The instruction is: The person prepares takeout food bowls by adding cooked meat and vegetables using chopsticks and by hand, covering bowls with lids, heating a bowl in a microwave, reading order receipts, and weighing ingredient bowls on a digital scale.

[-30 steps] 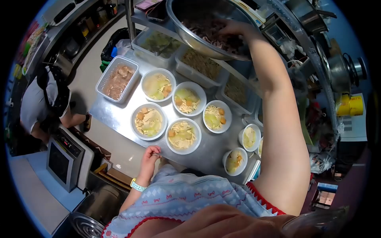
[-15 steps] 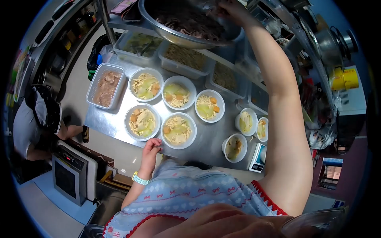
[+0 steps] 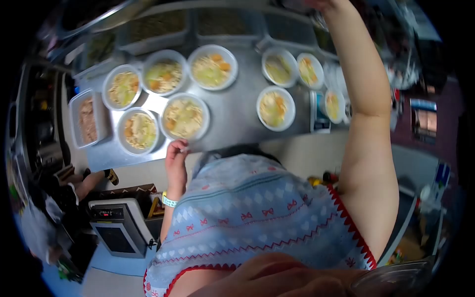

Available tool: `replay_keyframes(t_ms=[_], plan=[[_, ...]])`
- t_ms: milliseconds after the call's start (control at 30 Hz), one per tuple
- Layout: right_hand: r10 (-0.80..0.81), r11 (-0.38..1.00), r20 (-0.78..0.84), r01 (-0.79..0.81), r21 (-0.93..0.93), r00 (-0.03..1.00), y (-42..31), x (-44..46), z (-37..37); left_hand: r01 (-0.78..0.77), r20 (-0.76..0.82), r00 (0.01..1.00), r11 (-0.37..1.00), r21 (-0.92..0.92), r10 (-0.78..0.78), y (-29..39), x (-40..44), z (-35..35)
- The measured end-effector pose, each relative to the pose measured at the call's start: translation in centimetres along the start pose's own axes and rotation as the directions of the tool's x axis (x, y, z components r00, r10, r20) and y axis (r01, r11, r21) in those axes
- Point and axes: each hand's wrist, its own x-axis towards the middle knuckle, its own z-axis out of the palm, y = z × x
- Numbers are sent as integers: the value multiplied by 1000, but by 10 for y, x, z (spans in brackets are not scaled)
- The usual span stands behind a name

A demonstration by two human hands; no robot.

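Note:
My left hand (image 3: 177, 154) is at the front edge of the steel table (image 3: 232, 119), fingers curled in. Its fingertips are just below a white round bowl (image 3: 206, 123) holding pale strips, green slices and orange pieces; I see nothing held. Beside that stands a similar bowl (image 3: 156, 136), with several more behind. My right arm reaches up and away to the right. Only a blurred part of my right hand (image 3: 320, 4) shows at the top edge; its fingers are hidden. Another filled bowl (image 3: 292, 115) stands alone toward the right.
A clear rectangular tub (image 3: 102, 119) of pinkish meat stands at the table's left end. Blurred clear food containers (image 3: 225, 42) line the back. On the right is a small scale (image 3: 320, 126) next to smaller bowls. Another person's legs (image 3: 89, 187) show at left.
My view has swung toward the right, so the bowls appear farther left and higher. My right hand has left the large metal bowl of dark strips. The left hand remains near the same bowl.

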Motion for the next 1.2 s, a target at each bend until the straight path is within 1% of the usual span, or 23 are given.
replay_keyframes(t_ms=[33, 100, 167, 200, 233, 300, 400, 500, 533, 600, 633, 700, 733, 767, 833, 867, 967, 1000, 1033, 1100, 1133, 1167, 1200], plan=[[8, 999, -57, -5, 44, 998, 4, -35, -15, 10, 31, 999, 1000, 5, -10, -1, 0, 9], [43, 991, -263, -75, -112, 964, 20, -104, -64, 36, 74, 996, 999, 41, -39, -7, 3, 27], [253, 956, -246, -280, -82, 936, 68, -192, -176, 48, 105, 993, 996, 79, -57, -17, 6, 46], [213, 946, -393, -290, -148, 895, 70, -226, -167, 54, 126, 990, 994, 94, -65, -23, 7, 60], [234, 925, -517, -353, -142, 823, 81, -260, -169, 58, 143, 987, 992, 110, -73, -27, 7, 74], [329, 852, -649, -512, -110, 686, 116, -325, -202, 66, 169, 982, 988, 143, -90, -39, 4, 107], [413, 778, -678, -623, -85, 609, 186, -394, -250, 79, 237, 964, 980, 183, -122, -69, 0, 148], [385, 791, -642, -595, -142, 664, 249, -434, -295, 82, 242, 962, 980, 182, -126, -97, -17, 204], [391, 793, -639, -595, -133, 663, 249, -435, -298, 84, 239, 963, 980, 182, -126, -110, -22, 216], [432, 760, -463, -589, -274, 774, 248, -431, -306, 97, 242, 960, 977, 189, -142, -130, -33, 245], [444, 761, -450, -591, -267, 775, 254, -432, -307, 111, 253, 955, 976, 187, -157, -139, -37, 254], [156, 601, -424, -427, -676, 892, 258, -433, -315, 95, 233, 962, 975, 202, -142, -156, -46, 273], [165, 546, -451, -462, -699, 877, 252, -434, -317, 90, 226, 966, 980, 177, -129, -162, -50, 280], [168, 555, -435, -449, -700, 885, 253, -437, -321, 87, 217, 969, 984, 154, -119, -167, -54, 286], [137, 678, -433, -403, -615, 891, 253, -445, -333, 66, 210, 972, 984, 166, -101, -173, -60, 292], [62, 625, -383, -335, -705, 921, 256, -449, -336, 55, 207, 974, 984, 169, -90, -174, -63, 293], [144, 569, -353, -369, -735, 925, 253, -465, -348, 45, 171, 982, 983, 179, -76, -177, -70, 298], [199, 607, -423, -450, -655, 884, 253, -469, -353, 46, 147, 986, 982, 184, -74, -177, -71, 300], [204, 611, -415, -447, -654, 887, 244, -472, -350, 48, 136, 988, 982, 185, -74, -178, -72, 302], [188, 512, -595, -595, -619, 781, 225, -480, -346, 32, 120, 991, 985, 172, -54, -179, -75, 304], [130, 549, -634, -588, -594, 762, 230, -487, -351, 30, 112, 992, 983, 183, -52, -181, -76, 304], [138, 553, -629, -587, -592, 765, 239, -491, -355, 35, 103, 993, 982, 186, -54, -182, -75, 304], [73, 665, -638, -514, -541, 767, 244, -494, -356, 33, 103, 993, 983, 180, -53, -182, -74, 305]])
